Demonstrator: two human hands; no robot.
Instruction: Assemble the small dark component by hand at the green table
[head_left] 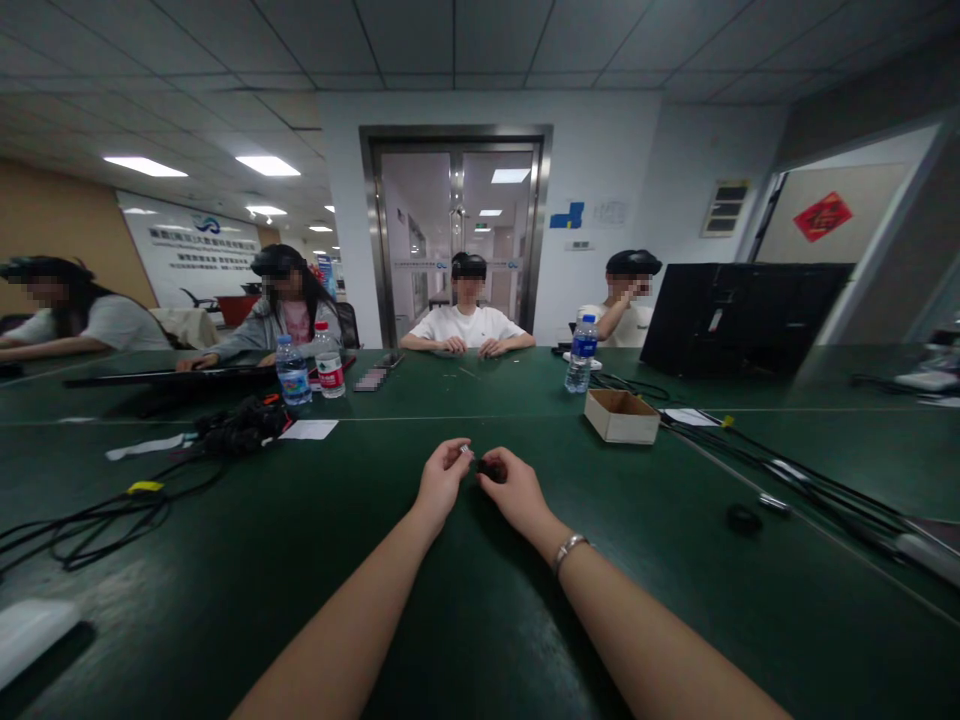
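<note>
Just above the green tabletop (450,620), my left hand (440,485) pinches a small silvery-white piece (466,452) between thumb and fingertips. Its exact kind is too small to make out. Close by on the right, my right hand (517,490) is closed on a small dark object (491,468), partly hidden by the fingers. A narrow gap separates the two held pieces. The right wrist wears a silver bracelet (568,550).
An open cardboard box (622,420) and a water bottle (582,355) stand ahead on the right. Black cables (810,480) run along that side, near a round black object (744,518). Tangled cables (97,520) and two bottles (328,362) lie left. Several people sit opposite.
</note>
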